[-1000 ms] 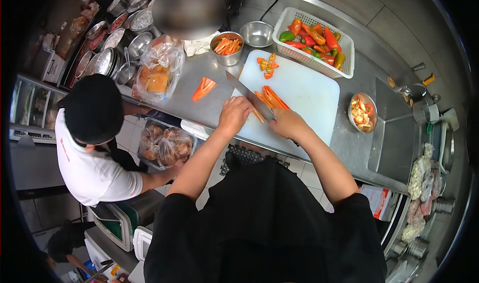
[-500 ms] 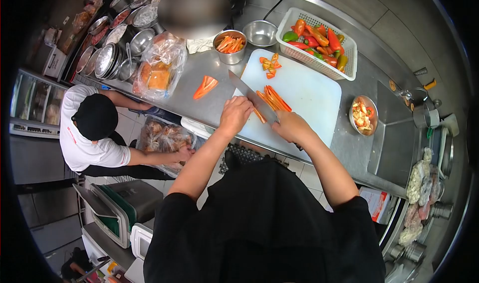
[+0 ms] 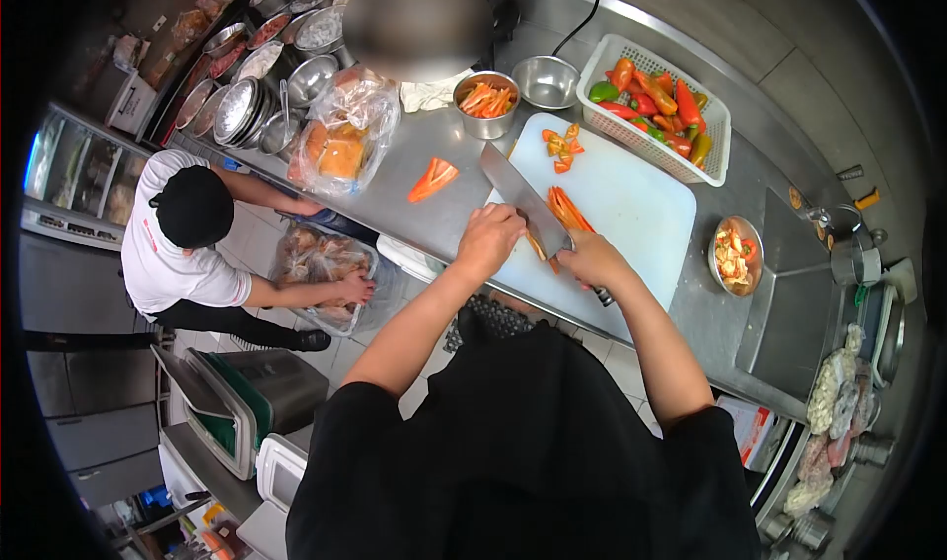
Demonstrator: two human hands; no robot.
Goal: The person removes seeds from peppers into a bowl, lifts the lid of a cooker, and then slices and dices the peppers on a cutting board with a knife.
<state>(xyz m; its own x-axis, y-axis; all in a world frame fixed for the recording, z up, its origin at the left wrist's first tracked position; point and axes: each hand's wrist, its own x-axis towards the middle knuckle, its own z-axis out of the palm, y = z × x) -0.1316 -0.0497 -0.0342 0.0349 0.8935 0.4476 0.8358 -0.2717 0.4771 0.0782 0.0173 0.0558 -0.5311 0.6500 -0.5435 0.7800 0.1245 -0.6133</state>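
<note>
My right hand (image 3: 590, 261) is wrapped round the handle of a wide-bladed knife (image 3: 523, 192), whose blade slants up and left over the white cutting board (image 3: 631, 205). My left hand (image 3: 491, 236) lies beside the blade with its fingers bent and pressed on a pepper piece (image 3: 536, 244) at the board's near left edge. Orange-red pepper strips (image 3: 568, 211) lie just right of the blade. Small pepper offcuts (image 3: 563, 148) are at the board's far end. An orange pepper piece (image 3: 432, 180) rests on the steel counter (image 3: 404, 215), left of the board.
Whole peppers fill a white basket (image 3: 725, 155) behind the board. Near it stand a bowl of strips (image 3: 486, 106) and a steel bowl (image 3: 547, 83). Right are a scraps bowl (image 3: 736, 255) and sink (image 3: 789, 323). A co-worker (image 3: 187, 224) bends over a bagged tub (image 3: 326, 274) at left.
The view has shifted, so the counter appears farther right. The knife now lies left of the strips, with a gap between them. The co-worker's arm and leg have moved slightly.
</note>
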